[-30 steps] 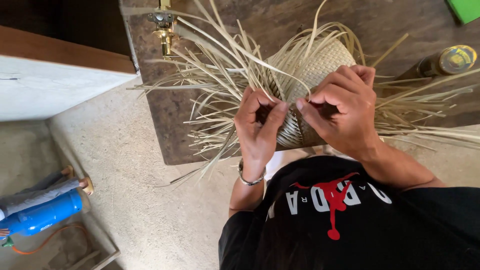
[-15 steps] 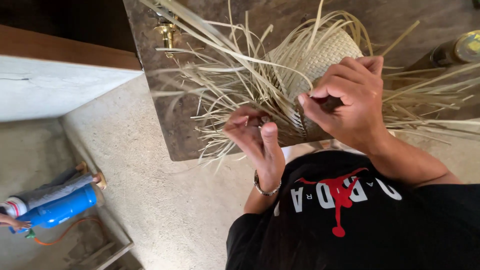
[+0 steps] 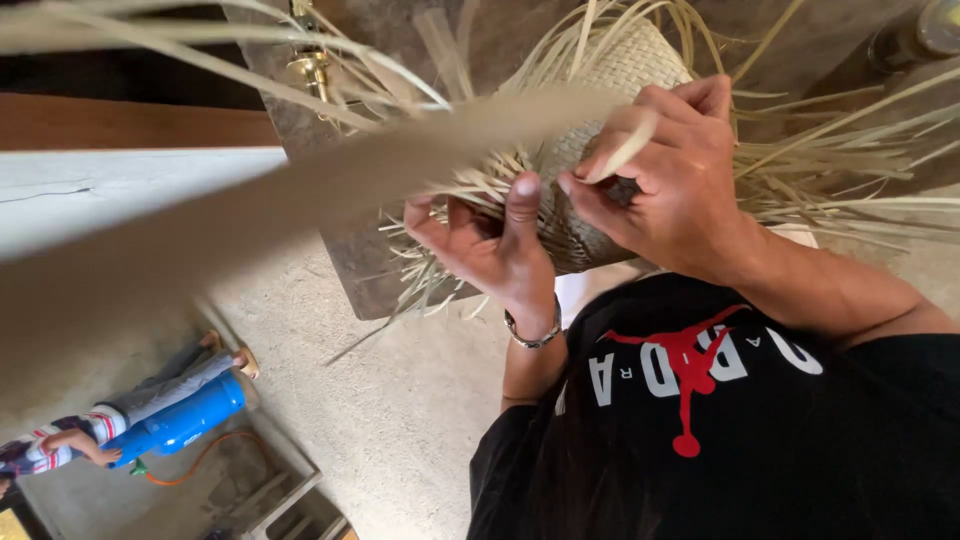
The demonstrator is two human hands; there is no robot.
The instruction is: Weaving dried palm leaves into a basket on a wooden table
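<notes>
Nearest, low in the view: a black shirt (image 3: 800,430) with a red and white print, and a metal bracelet (image 3: 533,336) on the wrist.

Just beyond, the left hand (image 3: 490,245): fingers curled shut into the loose strands (image 3: 440,285) at the ragged edge, thumb upright and pressing against the woven straw piece (image 3: 625,70). Beside it, the right hand (image 3: 675,185): narrow pinch of forefinger and thumb on one end of a broad pale strip (image 3: 330,190), remaining fingers folded over the weave.

Sits on the near edge of a dark wooden table (image 3: 350,265), right under both hands. Looks domed, closed woven end pointing away from the body, frayed open edge toward it. Long axis of the strip: from the pinch out to the left and slightly down, sweeping close past the camera and blurring there.

Likely trouble, as a judgement: a dry strip kinking or splitting at the pinch if bent too sharply; slipping out of so small a grip; catching in the crowd of free strands fanned out on every side; loosening of the finished rows if the thumb lets go.

Farther back on the table: a brass fitting (image 3: 310,65) and a bottle (image 3: 925,30) at the right corner. Farthest, down on the concrete floor (image 3: 400,420): a blue cylinder (image 3: 185,425) with another person (image 3: 60,448) lying alongside.
</notes>
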